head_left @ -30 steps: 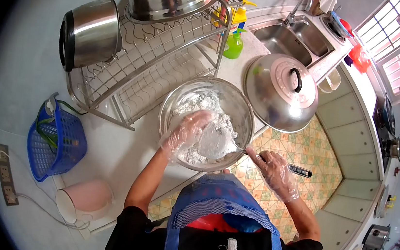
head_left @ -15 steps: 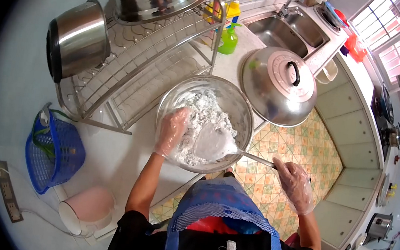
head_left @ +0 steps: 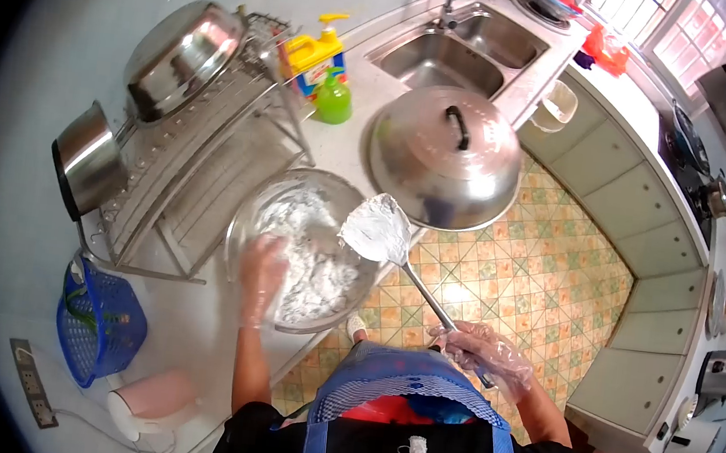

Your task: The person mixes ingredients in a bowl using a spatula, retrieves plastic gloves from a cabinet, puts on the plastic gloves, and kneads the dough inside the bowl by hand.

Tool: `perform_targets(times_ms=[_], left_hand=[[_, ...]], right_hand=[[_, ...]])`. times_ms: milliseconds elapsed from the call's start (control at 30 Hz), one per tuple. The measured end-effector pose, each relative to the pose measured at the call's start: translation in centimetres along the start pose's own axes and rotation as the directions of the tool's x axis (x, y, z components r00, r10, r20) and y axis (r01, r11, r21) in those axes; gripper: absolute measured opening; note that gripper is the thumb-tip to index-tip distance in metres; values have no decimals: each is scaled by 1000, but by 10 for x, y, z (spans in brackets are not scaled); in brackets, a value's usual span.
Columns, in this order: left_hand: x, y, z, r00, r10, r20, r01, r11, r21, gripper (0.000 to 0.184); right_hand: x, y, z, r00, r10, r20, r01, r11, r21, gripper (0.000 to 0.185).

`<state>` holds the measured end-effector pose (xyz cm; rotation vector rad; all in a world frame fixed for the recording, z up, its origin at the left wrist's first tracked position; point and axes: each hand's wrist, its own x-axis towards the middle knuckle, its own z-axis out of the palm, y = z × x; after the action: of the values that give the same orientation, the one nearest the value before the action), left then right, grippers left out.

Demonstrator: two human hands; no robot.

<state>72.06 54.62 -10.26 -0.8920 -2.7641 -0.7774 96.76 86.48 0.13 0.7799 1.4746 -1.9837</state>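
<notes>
A large metal bowl (head_left: 353, 308) on the counter holds white, lumpy, floury dough (head_left: 318, 279). My left hand (head_left: 263, 271), in a clear plastic glove, is inside the bowl's left side, touching the dough; its fingers are blurred. My right hand (head_left: 482, 352), also gloved, is closed around the handle of a metal ladle (head_left: 434, 305). The ladle's broad head (head_left: 378, 228), coated in white flour, is raised over the bowl's right rim. Behind the bowl to the right lies a domed metal lid (head_left: 444, 169) with a black handle.
A wire dish rack (head_left: 182, 181) with metal pots stands behind left. Beyond are a green pump bottle (head_left: 334, 100), a yellow jug (head_left: 315, 55) and a double sink (head_left: 451, 59). At left are a blue basket (head_left: 104, 332) and a pink kettle (head_left: 155, 397). Tiled floor (head_left: 498, 285) lies right.
The view has turned right. The ladle has been lifted from the dough to the bowl's right rim, still in my right hand. My left hand remains at the bowl's left side.
</notes>
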Motion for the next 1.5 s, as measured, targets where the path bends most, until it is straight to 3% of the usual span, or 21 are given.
perform_targets(times_ms=[67, 133, 233, 267, 333, 367, 400, 500, 567, 700, 767, 833, 900, 933, 967, 1033, 1133, 1200, 1233, 1300, 1500], left_hand=[[-2, 16, 6, 991, -109, -82, 90, 974, -206, 29], [-6, 40, 13, 929, -118, -350, -199, 638, -744, 45], [-8, -24, 53, 927, -198, -318, -223, 391, -893, 34], [-8, -55, 69, 955, -130, -267, -232, 232, -945, 31], [-2, -32, 59, 973, 21, -231, -200, -428, -881, 34], [15, 20, 62, 972, 42, -231, -189, -446, -875, 34], [20, 97, 57, 924, -20, -382, -382, -71, -921, 34], [11, 68, 82, 927, -314, -206, -285, -231, -930, 33], [43, 121, 94, 981, -191, -22, -146, -668, -730, 30], [102, 218, 120, 982, -188, 2, -138, -726, -674, 27], [143, 285, 146, 957, -252, 146, -127, -812, -570, 25], [187, 358, 182, 981, 164, 98, 190, -899, -394, 31], [231, 419, 232, 879, 192, 436, 334, -901, -277, 32], [254, 440, 282, 823, -2, 568, 339, -800, -494, 33], [282, 492, 294, 811, 279, 514, 527, -731, -434, 39], [330, 567, 324, 759, 393, 519, 644, -335, -688, 55], [384, 651, 343, 740, 515, 433, 586, -178, -791, 52], [416, 688, 378, 773, 495, 396, 327, 223, -918, 38], [428, 698, 403, 758, 519, 394, 325, 224, -919, 38], [449, 704, 455, 787, 613, -69, -436, 474, -765, 28], [509, 754, 556, 921, 382, 71, -141, 499, -855, 23]], right_hand=[[-12, 17, -38, 997, -30, 77, 11, 970, 243, 32], [-31, 21, -69, 996, -59, 70, 36, 953, 300, 32], [-59, 40, -121, 994, -95, 47, 61, 876, 478, 29], [-66, 45, -136, 993, -114, 14, 87, 832, 548, 29], [-84, 56, -175, 988, -146, -43, 141, 773, 618, 30], [-90, 60, -196, 970, -240, -45, 214, 746, 630, 30], [-94, 64, -211, 947, -321, -24, 260, 721, 643, 30], [-110, 61, -268, 908, -413, -70, 314, 561, 766, 32], [-121, 50, -301, 897, -410, -165, 387, 546, 743, 32], [-135, 35, -363, 843, -382, -379, 530, 467, 708, 31], [-137, 24, -391, 835, -366, -412, 546, 446, 710, 30], [-137, 13, -417, 815, -355, -458, 578, 442, 686, 30], [-134, 2, -440, 815, -342, -468, 579, 438, 688, 30], [-133, -6, -450, 821, -335, -462, 570, 439, 694, 30], [-133, -10, -461, 824, -326, -463, 566, 441, 697, 30], [-129, -21, -482, 831, -366, -420, 556, 514, 653, 32], [-127, -45, -509, 844, -339, -416, 536, 576, 617, 32], [-124, -50, -537, 851, -328, -410, 522, 609, 598, 32], [-124, -55, -551, 839, -333, -431, 541, 592, 596, 32], [-126, -66, -580, 838, -305, -452, 539, 589, 602, 34], [-129, -84, -727, 813, -393, -430, 582, 571, 579, 42]])
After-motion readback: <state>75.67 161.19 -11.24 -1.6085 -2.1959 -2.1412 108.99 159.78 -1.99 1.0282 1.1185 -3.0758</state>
